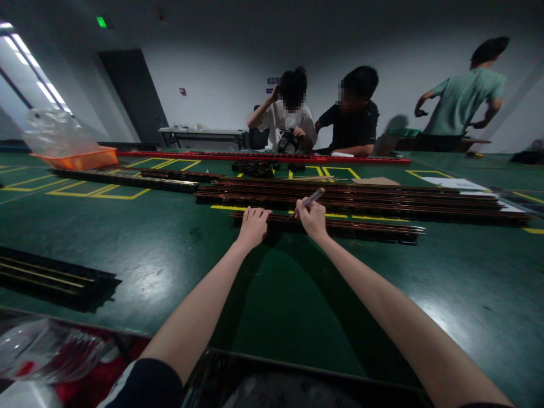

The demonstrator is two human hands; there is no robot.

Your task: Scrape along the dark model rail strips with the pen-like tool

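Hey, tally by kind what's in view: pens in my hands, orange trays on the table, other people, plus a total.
Pen: 1, in your right hand
Orange tray: 1
Other people: 3, in a white shirt, a black shirt and a green shirt
Total: 5

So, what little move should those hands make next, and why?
Perhaps a short pen stroke on the dark strip: the right hand grips the pen with its lower end down at the strip, while the left hand lies on it, which could steady it. Whether the tip touches is too small to tell.
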